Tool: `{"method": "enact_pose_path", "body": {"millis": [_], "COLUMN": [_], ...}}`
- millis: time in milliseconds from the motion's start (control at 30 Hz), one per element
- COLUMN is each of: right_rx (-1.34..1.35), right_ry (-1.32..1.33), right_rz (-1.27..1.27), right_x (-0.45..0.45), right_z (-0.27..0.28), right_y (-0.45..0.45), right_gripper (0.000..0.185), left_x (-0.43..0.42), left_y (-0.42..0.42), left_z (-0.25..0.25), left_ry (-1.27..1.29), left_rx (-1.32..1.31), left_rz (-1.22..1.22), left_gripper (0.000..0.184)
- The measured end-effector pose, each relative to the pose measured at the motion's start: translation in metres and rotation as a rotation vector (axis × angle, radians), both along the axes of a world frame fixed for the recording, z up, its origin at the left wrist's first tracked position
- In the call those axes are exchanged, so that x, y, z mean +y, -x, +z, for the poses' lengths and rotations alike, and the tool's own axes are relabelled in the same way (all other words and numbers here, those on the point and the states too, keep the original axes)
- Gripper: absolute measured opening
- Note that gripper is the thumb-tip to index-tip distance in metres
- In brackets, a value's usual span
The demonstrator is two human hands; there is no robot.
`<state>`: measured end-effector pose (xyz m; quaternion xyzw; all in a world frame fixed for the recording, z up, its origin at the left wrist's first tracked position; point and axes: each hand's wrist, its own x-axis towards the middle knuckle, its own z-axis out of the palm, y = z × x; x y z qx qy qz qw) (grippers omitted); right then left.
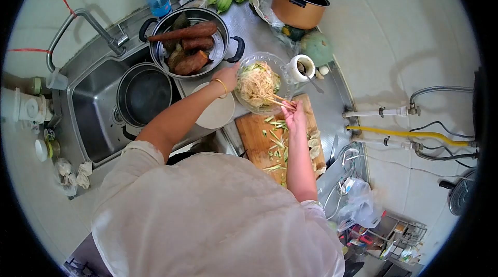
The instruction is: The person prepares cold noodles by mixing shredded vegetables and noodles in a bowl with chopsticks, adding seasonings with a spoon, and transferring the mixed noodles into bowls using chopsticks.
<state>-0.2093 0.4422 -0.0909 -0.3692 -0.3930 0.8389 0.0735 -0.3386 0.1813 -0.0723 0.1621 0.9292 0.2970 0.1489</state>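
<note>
A clear glass bowl (pixel 284 64) holds a heap of pale noodle-like strands (pixel 258 82) with green shreds among them. My left hand (pixel 228 76), below a yellow bangle, grips the bowl's left rim; its fingertips are partly hidden. In my right hand (pixel 294 115) is a pair of chopsticks (pixel 275 101), fingers closed round them, their tips in the strands. Under my right forearm lies a wooden cutting board (pixel 252 134) scattered with green vegetable strips (pixel 280 145). Left of the bowl sits a pale round plate or lid (pixel 215 114), partly covered by my left arm.
A steamer pot (pixel 224 25) of root vegetables stands behind my left arm. The sink (pixel 93 106) holds a dark pot (pixel 145 95). Right of the bowl are a white jar (pixel 302 64) with a spoon, a green squash (pixel 316 48) and a knife (pixel 334 145). A copper-coloured pot (pixel 298 12) stands behind.
</note>
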Motion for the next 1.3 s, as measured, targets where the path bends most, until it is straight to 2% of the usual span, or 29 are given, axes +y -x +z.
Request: {"method": "enact_pose_path", "body": {"millis": [167, 367, 400, 533, 633, 667, 767, 800, 900, 933, 1000, 1133, 1300], "right_rx": [0.044, 0.269, 0.275, 0.314, 0.278, 0.343, 0.303, 0.235, 0.255, 0.178, 0.028, -0.006, -0.058], "right_ry": [0.239, 0.244, 0.208, -0.202, -0.759, -0.818, -1.143, -1.353, -0.915, -0.880, -0.806, -0.570, -0.173], "right_rz": [-0.148, -0.095, -0.077, 0.011, 0.401, 0.540, 0.681, 0.676, 0.334, 0.298, 0.224, 0.095, 0.019], "right_x": [0.013, 0.019, 0.011, -0.017, -0.056, -0.060, -0.061, -0.058, -0.046, -0.034, -0.008, -0.004, -0.009], "right_z": [-0.022, 0.019, 0.041, 0.079, 0.097, 0.092, 0.135, 0.155, 0.177, 0.173, 0.147, 0.064, 0.012], "right_y": [-0.006, 0.012, 0.017, 0.039, 0.043, 0.041, 0.037, 0.032, 0.017, 0.015, 0.011, 0.003, 0.002], "right_gripper": [0.032, 0.031, 0.030, 0.027, 0.025, 0.018, 0.011, 0.012, 0.018, 0.020, 0.024, 0.030, 0.033], "left_x": [-0.002, -0.001, -0.001, -0.002, -0.001, -0.001, -0.002, -0.001, -0.002, -0.002, -0.002, 0.000, 0.001], "left_y": [-0.001, 0.000, 0.000, -0.001, -0.002, -0.002, 0.000, 0.000, 0.000, -0.001, -0.002, -0.001, 0.001], "left_z": [0.002, 0.002, 0.001, 0.006, 0.009, 0.009, 0.002, 0.000, 0.000, 0.002, 0.004, 0.000, -0.002], "left_ry": [-0.017, 0.002, -0.001, -0.007, -0.009, -0.009, -0.020, -0.017, -0.011, -0.011, -0.008, -0.012, -0.026], "left_rx": [0.007, -0.032, -0.028, -0.024, -0.026, -0.026, -0.003, -0.001, -0.004, -0.008, -0.010, 0.006, 0.006], "left_rz": [-0.016, -0.009, -0.008, -0.001, 0.003, 0.004, 0.000, 0.001, 0.004, 0.004, 0.005, 0.008, 0.003], "left_gripper": [0.050, 0.050, 0.050, 0.049, 0.048, 0.048, 0.048, 0.048, 0.049, 0.050, 0.051, 0.051, 0.051]}}
